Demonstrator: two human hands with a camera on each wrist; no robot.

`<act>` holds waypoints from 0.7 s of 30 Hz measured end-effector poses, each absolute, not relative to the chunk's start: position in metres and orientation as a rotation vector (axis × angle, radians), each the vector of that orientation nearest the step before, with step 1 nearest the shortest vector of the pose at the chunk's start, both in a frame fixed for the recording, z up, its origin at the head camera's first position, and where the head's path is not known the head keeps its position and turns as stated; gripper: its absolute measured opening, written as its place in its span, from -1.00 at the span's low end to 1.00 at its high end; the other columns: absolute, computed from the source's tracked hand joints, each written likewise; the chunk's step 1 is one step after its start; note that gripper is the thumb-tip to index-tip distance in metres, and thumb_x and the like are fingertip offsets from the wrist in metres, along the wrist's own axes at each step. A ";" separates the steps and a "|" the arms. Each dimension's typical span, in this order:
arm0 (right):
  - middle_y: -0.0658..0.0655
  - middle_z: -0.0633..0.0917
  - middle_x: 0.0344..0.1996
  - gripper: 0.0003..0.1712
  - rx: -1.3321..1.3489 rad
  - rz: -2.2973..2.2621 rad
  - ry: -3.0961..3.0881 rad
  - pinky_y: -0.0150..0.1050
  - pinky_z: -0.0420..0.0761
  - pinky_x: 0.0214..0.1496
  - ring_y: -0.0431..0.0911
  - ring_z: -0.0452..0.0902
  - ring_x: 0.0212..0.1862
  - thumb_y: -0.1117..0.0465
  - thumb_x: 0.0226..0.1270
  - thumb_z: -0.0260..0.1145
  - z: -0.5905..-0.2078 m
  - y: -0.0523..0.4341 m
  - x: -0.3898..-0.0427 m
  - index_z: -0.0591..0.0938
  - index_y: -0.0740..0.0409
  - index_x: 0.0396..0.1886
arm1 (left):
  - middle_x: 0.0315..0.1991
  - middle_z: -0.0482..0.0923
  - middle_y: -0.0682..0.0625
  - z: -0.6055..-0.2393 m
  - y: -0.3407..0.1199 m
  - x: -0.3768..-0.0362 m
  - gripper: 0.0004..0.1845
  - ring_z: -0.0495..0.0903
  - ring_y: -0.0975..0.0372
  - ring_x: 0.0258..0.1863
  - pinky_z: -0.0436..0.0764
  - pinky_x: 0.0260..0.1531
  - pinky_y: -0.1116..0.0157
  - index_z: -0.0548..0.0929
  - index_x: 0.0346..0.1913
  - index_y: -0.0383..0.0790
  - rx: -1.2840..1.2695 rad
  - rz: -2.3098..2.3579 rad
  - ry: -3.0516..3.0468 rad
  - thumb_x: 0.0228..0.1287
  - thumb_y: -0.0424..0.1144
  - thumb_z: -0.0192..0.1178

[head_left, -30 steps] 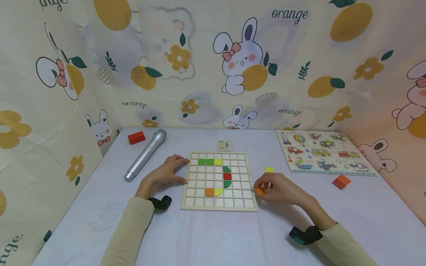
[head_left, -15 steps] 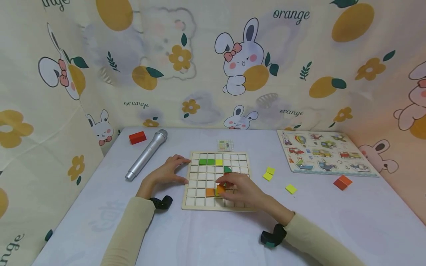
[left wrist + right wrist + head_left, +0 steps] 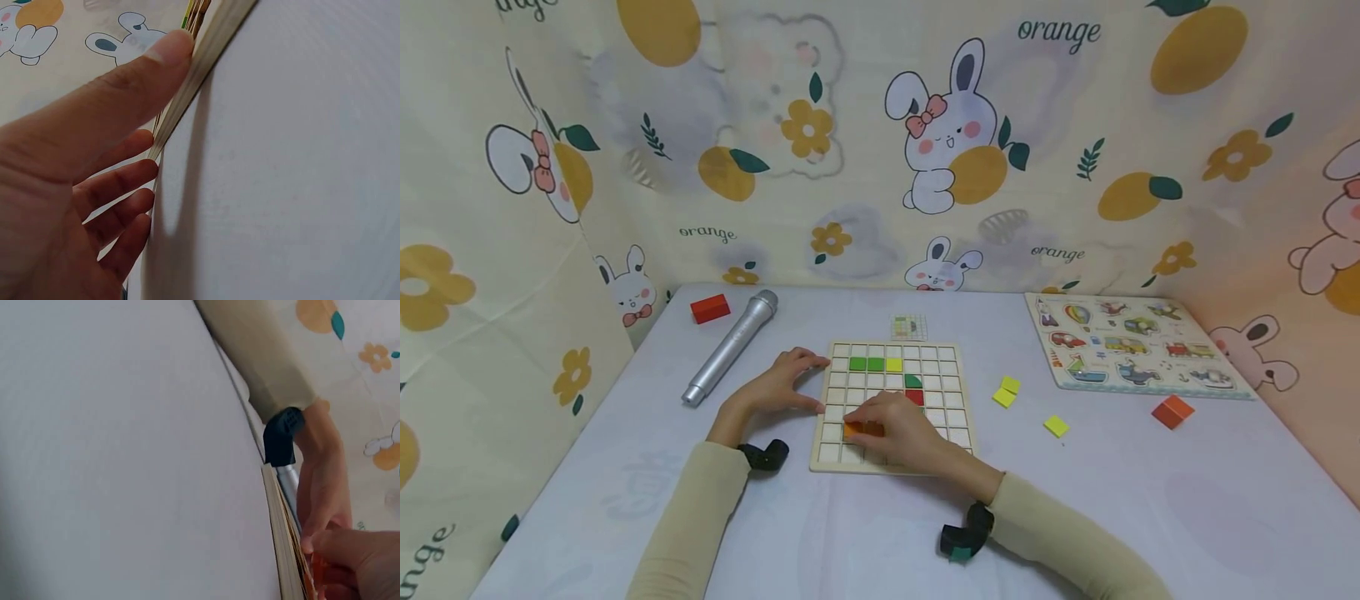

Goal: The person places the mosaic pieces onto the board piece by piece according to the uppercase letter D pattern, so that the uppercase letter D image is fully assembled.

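A square wooden grid board (image 3: 838, 455) lies in the middle of the table. My left hand (image 3: 778, 383) rests at its left edge, fingers and thumb spread along the rim; the left wrist view shows the thumb (image 3: 165, 53) on the frame. Over the board's lower left cells my right hand (image 3: 901, 427) pinches an orange square tile (image 3: 852, 429) between thumb and fingers. Green tiles (image 3: 867, 364) and a yellow tile (image 3: 893, 364) sit in an upper row, with a green quarter-round tile (image 3: 912, 381) above a red tile (image 3: 915, 397). My right hand hides several lower cells.
Loose yellow tiles (image 3: 1056, 426) lie right of the board. Behind it is a small pattern card (image 3: 909, 327). A silver microphone (image 3: 730, 348) and a red block (image 3: 710, 309) are at left, a picture puzzle board (image 3: 1138, 346) and an orange-red block (image 3: 1172, 412) at right.
My right hand has carried the orange tile from beside the board's right edge leftward across it to the lower left cells. My left hand has stayed at the left edge.
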State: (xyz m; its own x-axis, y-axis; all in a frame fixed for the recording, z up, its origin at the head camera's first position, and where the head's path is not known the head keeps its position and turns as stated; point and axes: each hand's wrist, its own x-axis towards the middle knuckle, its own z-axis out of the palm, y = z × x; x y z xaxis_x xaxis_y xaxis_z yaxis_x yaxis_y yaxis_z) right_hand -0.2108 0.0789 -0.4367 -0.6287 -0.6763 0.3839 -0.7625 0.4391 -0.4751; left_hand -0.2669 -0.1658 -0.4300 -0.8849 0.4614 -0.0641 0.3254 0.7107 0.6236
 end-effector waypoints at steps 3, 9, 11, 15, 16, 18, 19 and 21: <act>-0.08 0.72 -0.27 -0.76 1.308 0.935 -2.516 -0.41 0.48 -0.15 -0.29 0.54 -0.18 0.15 0.15 0.39 -0.440 0.077 -0.211 0.73 0.11 -0.17 | 0.27 0.21 -0.16 -0.430 -0.166 -0.267 -0.16 0.11 -0.04 0.29 0.15 0.26 -0.11 0.37 0.30 -0.12 0.635 0.934 2.696 -0.10 -0.01 0.46; -0.05 0.72 -0.30 -0.84 1.360 0.853 -2.442 -0.47 0.47 -0.20 -0.24 0.53 -0.20 0.16 0.11 0.42 -0.442 0.076 -0.213 0.76 0.10 -0.31 | 0.26 0.22 -0.17 -0.430 -0.167 -0.267 -0.17 0.12 -0.05 0.28 0.15 0.26 -0.11 0.37 0.30 -0.14 0.654 0.941 2.702 -0.09 -0.03 0.45; -0.07 0.69 -0.29 -0.84 1.352 0.821 -2.453 -0.48 0.46 -0.22 -0.24 0.48 -0.19 0.15 0.11 0.42 -0.443 0.077 -0.213 0.76 0.08 -0.31 | 0.26 0.22 -0.17 -0.430 -0.167 -0.267 -0.17 0.12 -0.05 0.28 0.15 0.26 -0.11 0.37 0.30 -0.14 0.658 0.942 2.700 -0.08 -0.03 0.45; -0.11 0.61 -0.29 -0.83 1.330 0.788 -2.501 -0.51 0.42 -0.27 -0.27 0.39 -0.19 0.11 0.15 0.39 -0.442 0.080 -0.212 0.77 0.02 -0.28 | 0.26 0.22 -0.17 -0.430 -0.166 -0.267 -0.18 0.12 -0.05 0.28 0.14 0.26 -0.11 0.37 0.30 -0.15 0.656 0.941 2.697 -0.08 -0.03 0.45; -0.11 0.61 -0.29 -0.83 1.327 0.783 -2.509 -0.51 0.41 -0.28 -0.28 0.38 -0.19 0.11 0.15 0.39 -0.442 0.080 -0.212 0.76 0.01 -0.26 | 0.26 0.22 -0.17 -0.430 -0.166 -0.267 -0.18 0.12 -0.05 0.28 0.14 0.27 -0.10 0.37 0.30 -0.14 0.652 0.939 2.697 -0.08 -0.03 0.45; -0.11 0.60 -0.29 -0.82 1.318 0.777 -2.521 -0.51 0.40 -0.29 -0.28 0.38 -0.19 0.10 0.15 0.39 -0.441 0.081 -0.212 0.76 -0.01 -0.24 | 0.26 0.21 -0.17 -0.429 -0.166 -0.267 -0.17 0.12 -0.05 0.28 0.14 0.27 -0.10 0.36 0.30 -0.14 0.647 0.938 2.698 -0.08 -0.03 0.45; -0.12 0.61 -0.28 -0.81 1.314 0.772 -2.525 -0.51 0.40 -0.28 -0.29 0.39 -0.19 0.10 0.15 0.39 -0.441 0.081 -0.212 0.75 -0.01 -0.23 | 0.26 0.21 -0.17 -0.429 -0.166 -0.267 -0.17 0.11 -0.05 0.28 0.14 0.27 -0.10 0.36 0.30 -0.14 0.645 0.938 2.697 -0.08 -0.03 0.45; -0.12 0.62 -0.27 -0.81 1.308 0.767 -2.529 -0.50 0.40 -0.28 -0.28 0.40 -0.18 0.11 0.15 0.39 -0.441 0.081 -0.211 0.75 -0.02 -0.22 | 0.27 0.21 -0.17 -0.429 -0.166 -0.267 -0.17 0.11 -0.05 0.29 0.14 0.27 -0.11 0.36 0.30 -0.14 0.642 0.938 2.696 -0.08 -0.03 0.45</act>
